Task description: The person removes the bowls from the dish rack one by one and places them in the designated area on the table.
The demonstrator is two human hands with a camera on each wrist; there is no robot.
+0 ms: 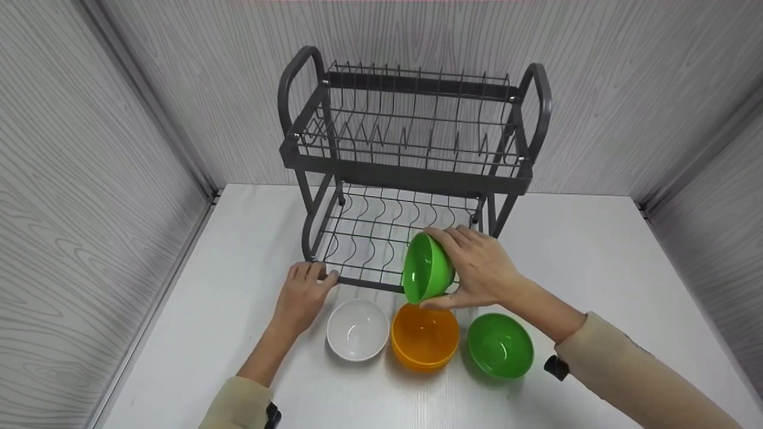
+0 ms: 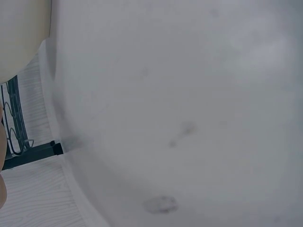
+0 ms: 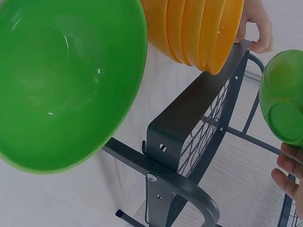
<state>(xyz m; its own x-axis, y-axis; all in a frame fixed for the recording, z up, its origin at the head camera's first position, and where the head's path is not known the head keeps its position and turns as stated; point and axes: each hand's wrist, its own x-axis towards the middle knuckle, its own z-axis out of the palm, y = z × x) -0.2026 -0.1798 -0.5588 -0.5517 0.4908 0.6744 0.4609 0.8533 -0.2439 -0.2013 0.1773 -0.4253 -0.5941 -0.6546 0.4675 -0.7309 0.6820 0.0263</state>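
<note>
My right hand [image 1: 477, 265] grips a green bowl [image 1: 430, 271], its fingers on the upper rim and its thumb at the lower side. The bowl is tipped on its side, opening to the left, above the front of the lower tier of a dark two-tier dish rack [image 1: 405, 176]. In the right wrist view the bottom of this bowl [image 3: 284, 99] shows, with the fingertips [image 3: 286, 165] against it. My left hand [image 1: 304, 295] holds the front left corner of the rack's lower tier. Only slivers of its fingers [image 2: 2, 189] appear in the left wrist view.
Before the rack stand a white bowl [image 1: 357, 330], a stack of orange bowls [image 1: 425, 339] and another green bowl [image 1: 501, 345], side by side on the white table [image 1: 596, 256]. The rack's upper tier has wire dividers and two side handles. Panels [image 1: 208, 89] enclose the table.
</note>
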